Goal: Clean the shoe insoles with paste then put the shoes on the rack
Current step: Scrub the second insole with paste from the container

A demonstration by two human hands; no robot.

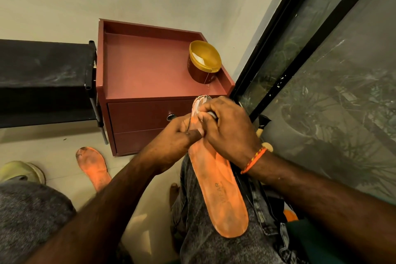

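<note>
Your left hand [182, 135] pinches the orange insole [218, 191] near its toe end; insole lies along your right thigh, just in front of the red cabinet [150, 83]. Your right hand [229, 128] is curled, fingers pressed on the pasty toe w/ something small & white, can't tell what. Open paste tub [203, 62] sits on cabinet top, right side. 2nd insole [93, 169] on floor, left-front of cabinet.

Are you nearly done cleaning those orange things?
Not yet. Both hands, left and right, rub white paste into one insole at its toe, on the lap. The jar stands open. The other insole lies dirty on the floor. No shoe is racked yet.
</note>
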